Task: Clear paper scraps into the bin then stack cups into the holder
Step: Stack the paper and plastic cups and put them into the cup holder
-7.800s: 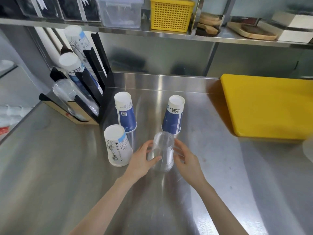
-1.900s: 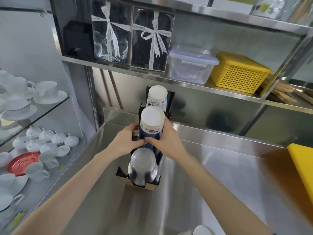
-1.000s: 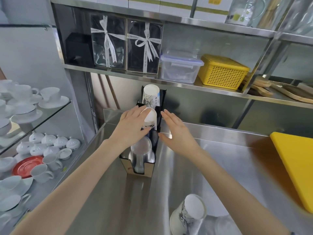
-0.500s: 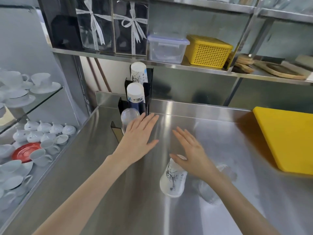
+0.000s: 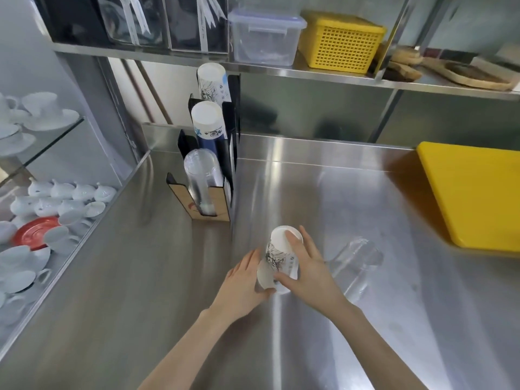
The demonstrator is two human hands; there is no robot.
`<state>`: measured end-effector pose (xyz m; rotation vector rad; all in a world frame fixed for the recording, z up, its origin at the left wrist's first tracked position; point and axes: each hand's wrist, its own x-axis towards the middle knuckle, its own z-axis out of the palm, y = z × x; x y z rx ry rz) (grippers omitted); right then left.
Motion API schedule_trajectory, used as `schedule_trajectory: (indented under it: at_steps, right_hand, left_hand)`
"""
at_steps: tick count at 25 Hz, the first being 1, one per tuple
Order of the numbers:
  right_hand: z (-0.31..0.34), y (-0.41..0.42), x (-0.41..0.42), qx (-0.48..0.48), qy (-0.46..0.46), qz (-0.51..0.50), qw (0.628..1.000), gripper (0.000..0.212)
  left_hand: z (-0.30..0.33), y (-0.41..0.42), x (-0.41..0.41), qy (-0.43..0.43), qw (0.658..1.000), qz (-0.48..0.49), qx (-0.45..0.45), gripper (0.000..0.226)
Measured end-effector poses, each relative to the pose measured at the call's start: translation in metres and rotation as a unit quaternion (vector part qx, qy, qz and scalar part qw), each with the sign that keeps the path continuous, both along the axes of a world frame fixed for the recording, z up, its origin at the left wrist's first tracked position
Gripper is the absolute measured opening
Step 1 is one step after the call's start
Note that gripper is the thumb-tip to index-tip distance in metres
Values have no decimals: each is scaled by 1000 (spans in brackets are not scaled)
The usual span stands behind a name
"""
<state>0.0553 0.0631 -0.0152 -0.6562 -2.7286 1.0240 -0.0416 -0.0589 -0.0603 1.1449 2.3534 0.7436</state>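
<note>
A white paper cup (image 5: pixel 277 256) with a black drawing stands upside down on the steel counter (image 5: pixel 157 277). My left hand (image 5: pixel 244 280) cups its left side and my right hand (image 5: pixel 306 268) wraps its right side. A clear plastic cup (image 5: pixel 356 256) stands upside down just right of my right hand. The black cup holder (image 5: pixel 209 205) at the back left carries three slanted stacks: clear cups (image 5: pixel 201 175) in front, blue paper cups (image 5: pixel 206 122) in the middle, white paper cups (image 5: pixel 211 80) behind.
A yellow cutting board (image 5: pixel 475 192) lies at the right. A shelf above holds a clear lidded box (image 5: pixel 266 38), a yellow basket (image 5: pixel 340 42) and wooden boards. White cups, teapots and a red saucer (image 5: pixel 35 232) sit on shelves left of the counter.
Both hands have dropped from the holder to the white paper cup and closed around it. The view has tilted down and the blue cup stays in the holder's middle slot.
</note>
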Motion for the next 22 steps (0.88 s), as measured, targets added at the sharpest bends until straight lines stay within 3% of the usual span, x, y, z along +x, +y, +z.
schedule_trajectory:
  at_steps: [13, 17, 22]
  right_hand:
    - [-11, -2, -8, -65, 62, -101, 991, 64]
    - [9, -3, -9, -47, 88, -96, 990, 64]
    - [57, 1, -20, -12, 154, -70, 985, 63]
  left_hand:
    - [-8, 23, -10, -105, 992, 43, 49, 70]
    - [2, 20, -13, -133, 983, 50, 120, 72]
    - [45, 21, -30, -92, 973, 60, 201, 77]
